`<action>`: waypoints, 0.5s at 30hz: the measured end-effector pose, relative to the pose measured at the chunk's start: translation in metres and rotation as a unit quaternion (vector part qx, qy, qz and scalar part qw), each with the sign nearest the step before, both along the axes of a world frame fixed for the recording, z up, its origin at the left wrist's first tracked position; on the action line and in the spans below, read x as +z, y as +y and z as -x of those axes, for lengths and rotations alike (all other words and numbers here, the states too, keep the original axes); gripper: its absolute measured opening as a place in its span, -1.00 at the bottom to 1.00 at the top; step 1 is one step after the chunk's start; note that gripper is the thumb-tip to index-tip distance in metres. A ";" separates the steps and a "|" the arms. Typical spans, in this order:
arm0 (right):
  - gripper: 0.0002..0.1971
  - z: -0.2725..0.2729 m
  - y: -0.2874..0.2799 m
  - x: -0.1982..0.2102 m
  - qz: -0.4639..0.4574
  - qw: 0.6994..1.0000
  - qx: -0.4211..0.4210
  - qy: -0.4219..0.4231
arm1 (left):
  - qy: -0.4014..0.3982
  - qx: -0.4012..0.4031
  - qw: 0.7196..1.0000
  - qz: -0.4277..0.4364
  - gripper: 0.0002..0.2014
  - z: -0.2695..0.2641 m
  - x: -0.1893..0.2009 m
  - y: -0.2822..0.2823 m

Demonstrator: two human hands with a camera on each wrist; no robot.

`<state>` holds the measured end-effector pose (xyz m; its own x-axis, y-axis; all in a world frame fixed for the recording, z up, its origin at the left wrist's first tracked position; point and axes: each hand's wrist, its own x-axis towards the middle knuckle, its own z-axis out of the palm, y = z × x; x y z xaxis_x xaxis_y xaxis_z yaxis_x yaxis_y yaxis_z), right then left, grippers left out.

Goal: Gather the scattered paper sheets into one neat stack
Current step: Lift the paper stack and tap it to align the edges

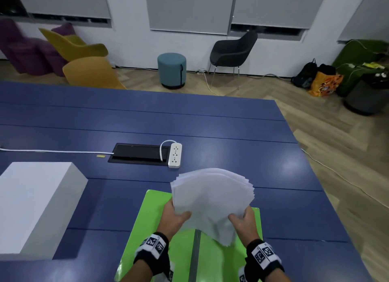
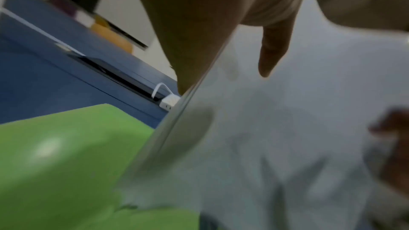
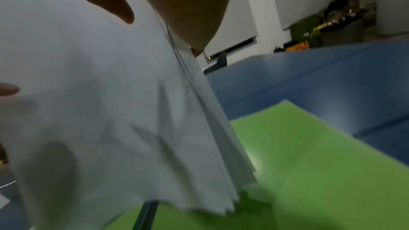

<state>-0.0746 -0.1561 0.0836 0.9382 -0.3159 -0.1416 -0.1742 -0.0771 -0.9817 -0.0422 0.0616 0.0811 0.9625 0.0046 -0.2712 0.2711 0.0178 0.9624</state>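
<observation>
A bundle of several white paper sheets (image 1: 212,199) stands tilted on end above an open green folder (image 1: 155,214), its edges fanned out unevenly. My left hand (image 1: 175,215) grips the bundle's left side, thumb on the near face. My right hand (image 1: 242,218) grips its right side the same way. In the left wrist view the paper sheets (image 2: 276,128) fill the right half, with my left thumb (image 2: 272,48) lying on them. In the right wrist view the paper sheets (image 3: 99,111) hang over the green folder (image 3: 321,163), lower corners splayed.
The blue table (image 1: 210,124) holds a white box (image 1: 37,204) at the left, a white power strip (image 1: 175,155) and a black cable hatch (image 1: 139,154) beyond the folder. The table's right edge runs close by, with wooden floor, chairs and bags past it.
</observation>
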 end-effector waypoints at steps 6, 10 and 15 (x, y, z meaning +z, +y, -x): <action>-0.54 -0.002 0.002 0.013 -0.055 0.995 -0.048 -0.075 | -0.046 0.076 0.996 -0.018 -0.79 -0.002 0.011 -0.012; -0.35 -0.005 -0.023 0.010 -0.068 0.993 0.019 -0.094 | -0.069 -0.004 0.998 -0.011 -0.46 -0.003 0.021 0.013; -0.72 -0.013 -0.013 0.003 0.002 0.999 0.034 -0.039 | -0.044 0.000 0.998 -0.053 -0.60 -0.001 0.001 -0.001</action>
